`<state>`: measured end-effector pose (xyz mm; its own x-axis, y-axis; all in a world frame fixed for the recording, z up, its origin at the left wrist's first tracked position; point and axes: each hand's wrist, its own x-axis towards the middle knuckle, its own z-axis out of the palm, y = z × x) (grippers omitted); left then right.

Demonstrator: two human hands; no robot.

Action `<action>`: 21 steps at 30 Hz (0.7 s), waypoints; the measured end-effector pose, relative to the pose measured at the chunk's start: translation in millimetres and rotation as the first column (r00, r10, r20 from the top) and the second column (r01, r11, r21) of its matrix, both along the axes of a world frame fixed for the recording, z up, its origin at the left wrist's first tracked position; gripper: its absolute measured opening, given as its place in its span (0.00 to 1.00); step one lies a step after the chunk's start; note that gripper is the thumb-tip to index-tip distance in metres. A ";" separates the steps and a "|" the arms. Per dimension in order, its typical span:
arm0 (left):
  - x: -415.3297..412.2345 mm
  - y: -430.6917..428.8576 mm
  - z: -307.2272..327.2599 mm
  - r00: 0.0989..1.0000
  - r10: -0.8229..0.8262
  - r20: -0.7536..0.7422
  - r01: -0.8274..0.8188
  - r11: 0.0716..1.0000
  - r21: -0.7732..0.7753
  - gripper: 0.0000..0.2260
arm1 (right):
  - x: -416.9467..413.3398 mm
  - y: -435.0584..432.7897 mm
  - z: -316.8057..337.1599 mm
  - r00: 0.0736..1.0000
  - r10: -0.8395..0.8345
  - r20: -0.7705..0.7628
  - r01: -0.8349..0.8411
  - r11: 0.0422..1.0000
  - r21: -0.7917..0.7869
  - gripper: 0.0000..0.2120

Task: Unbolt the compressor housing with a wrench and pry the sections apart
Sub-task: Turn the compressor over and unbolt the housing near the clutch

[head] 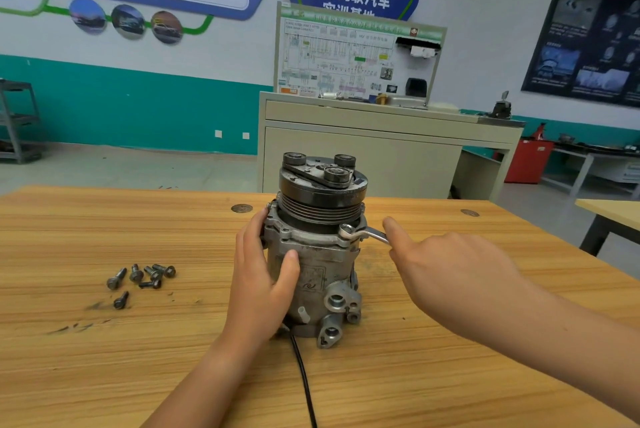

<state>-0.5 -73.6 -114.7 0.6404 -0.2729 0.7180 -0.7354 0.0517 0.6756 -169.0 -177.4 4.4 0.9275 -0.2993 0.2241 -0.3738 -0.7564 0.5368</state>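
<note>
A grey metal compressor point(315, 268) stands upright on the wooden table point(104, 358), its black pulley point(322, 185) on top. My left hand point(263, 275) wraps around the left side of the housing, thumb across the front. A silver ring wrench point(363, 233) sits with its ring end on a bolt at the housing's upper right flange. My right hand point(446, 271) holds the wrench's handle, which is mostly hidden under the fingers, with the index finger stretched along it.
Several loose bolts point(142, 278) lie on the table left of the compressor. A black cable point(304, 382) runs from the compressor's base to the near edge. Behind the table stand a beige training bench point(381, 136) and a red cabinet point(526, 160).
</note>
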 end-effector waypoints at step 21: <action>-1.4 1.3 1.4 1.000 0.003 0.007 -0.003 1.000 0.009 0.23 | 45.5 -62.9 -1.2 0.969 0.245 -0.044 -0.248 0.935 -0.252 0.18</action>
<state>-1.9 -72.3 -113.4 0.6361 -0.2775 0.7200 -0.7404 0.0432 0.6708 -123.5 -240.2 3.3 0.9678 0.0041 0.2516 -0.1860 -0.6618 0.7262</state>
